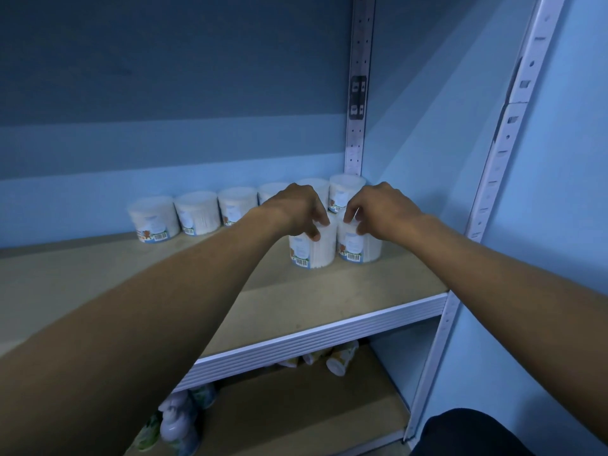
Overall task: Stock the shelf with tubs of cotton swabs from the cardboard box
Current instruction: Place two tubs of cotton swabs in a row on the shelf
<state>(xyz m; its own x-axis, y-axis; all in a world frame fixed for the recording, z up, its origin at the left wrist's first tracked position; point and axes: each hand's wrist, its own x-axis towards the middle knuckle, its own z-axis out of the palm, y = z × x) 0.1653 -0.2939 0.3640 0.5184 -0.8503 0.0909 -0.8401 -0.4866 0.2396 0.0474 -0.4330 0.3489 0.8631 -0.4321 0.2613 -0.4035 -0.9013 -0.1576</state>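
Together, two clear round plastic tubs of white cotton swabs are gripped from above on the beige wooden shelf (345, 287): the left tub (311, 250) by the left hand (296, 207), the right tub (358, 246) by the right hand (378, 209), touching, in front of a back row of tubs (197, 213).

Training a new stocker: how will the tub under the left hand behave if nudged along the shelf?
The tub looks light and stiff, so it likely slides upright. Its flat base resists tipping; on its side it would probably roll.
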